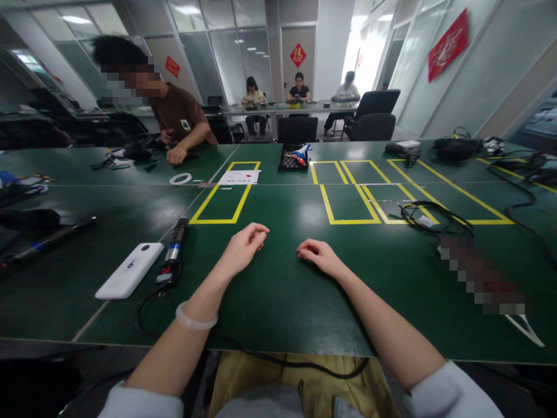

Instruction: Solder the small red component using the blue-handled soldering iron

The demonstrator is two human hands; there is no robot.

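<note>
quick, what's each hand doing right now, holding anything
Left hand: loosely curled, holding nothing, resting on the green table.
Right hand: loosely curled, holding nothing, resting on the table.

Smooth, slightly glossy green table [278, 290] surface catching soft ceiling glare, marked with flat yellow tape outlines [226, 200]. Beside the left hand [243, 247], a cylindrical tool [174, 252] in matt black plastic with a shiny metal band, a matt rubbery black cable [148, 307], and a glossy white plastic case [129, 270]; on that wrist, a smooth milky translucent bangle [195, 319], polished like jade or glass. Farther off, matt white paper sheet [239, 177], a black plastic tray [293, 158], and tangled matt black cords [429, 217] right of the right hand [319, 255].
</note>
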